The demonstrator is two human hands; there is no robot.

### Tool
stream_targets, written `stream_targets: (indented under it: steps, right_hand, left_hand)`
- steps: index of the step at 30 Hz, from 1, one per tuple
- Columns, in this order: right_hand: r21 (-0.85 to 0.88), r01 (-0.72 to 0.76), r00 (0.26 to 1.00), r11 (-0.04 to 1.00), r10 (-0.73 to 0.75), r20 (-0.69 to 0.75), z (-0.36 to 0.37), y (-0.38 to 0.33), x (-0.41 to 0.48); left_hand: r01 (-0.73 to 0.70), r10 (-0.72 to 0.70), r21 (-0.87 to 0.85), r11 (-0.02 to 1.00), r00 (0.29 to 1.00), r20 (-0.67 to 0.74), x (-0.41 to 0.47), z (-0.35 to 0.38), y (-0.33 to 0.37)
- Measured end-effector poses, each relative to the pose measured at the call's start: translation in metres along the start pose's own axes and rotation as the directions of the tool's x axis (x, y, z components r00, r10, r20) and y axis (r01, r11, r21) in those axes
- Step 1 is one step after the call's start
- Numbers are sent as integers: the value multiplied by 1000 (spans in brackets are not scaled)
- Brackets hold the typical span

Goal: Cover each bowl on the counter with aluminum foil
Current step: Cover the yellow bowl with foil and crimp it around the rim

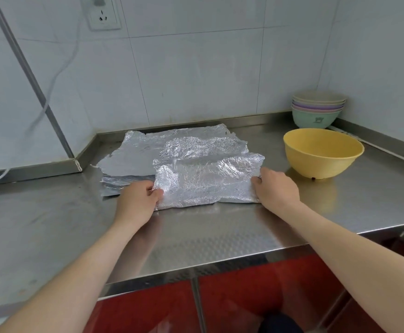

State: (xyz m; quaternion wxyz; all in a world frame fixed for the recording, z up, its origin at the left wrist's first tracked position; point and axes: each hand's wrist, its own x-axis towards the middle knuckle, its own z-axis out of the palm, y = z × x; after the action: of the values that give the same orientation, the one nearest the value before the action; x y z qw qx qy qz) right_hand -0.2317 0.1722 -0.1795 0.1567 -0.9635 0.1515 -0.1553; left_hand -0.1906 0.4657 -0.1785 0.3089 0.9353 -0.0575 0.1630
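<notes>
Left hand point(138, 200), right hand point(276, 188) pinching crinkled foil sheet point(205, 179), yellow bowl point(323, 153) beside

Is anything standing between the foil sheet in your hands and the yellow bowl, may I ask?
Nothing visible: bare counter separates the foil sheet, gripped by the left hand and right hand, from the yellow bowl.

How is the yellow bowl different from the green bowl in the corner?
The yellow bowl stands alone; the green bowl carries a stack of other bowls. The yellow bowl's inside shows, empty; the green bowl's is hidden by that stack. The green bowl has a small print on its side; the yellow bowl looks plain. Both stand upright, uncovered.
</notes>
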Motion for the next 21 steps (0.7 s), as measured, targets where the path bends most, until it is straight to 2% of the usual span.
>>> stream_targets:
  steps: [5,9,15,18,21]
  right_hand:
    - [-74,31,999,997,-34,-29,3,0,-3]
    - [-13,18,999,1000,-18,-27,1,5,1]
    - [-66,13,1000,998,-15,-26,4,3,-3]
    - [-11,36,996,999,-36,-81,6,6,-3]
    - [217,43,991,975,-14,-136,5,10,-3]
  left_hand:
    - [-66,67,133,989,998,-2,-1,1,1]
    - [-61,64,121,991,998,-25,1,1,2]
    - [-109,112,175,979,994,-12,-3,2,3]
    - [-82,84,66,994,996,-25,-3,2,0]
    - [-38,29,-179,983,998,-54,0,0,-9]
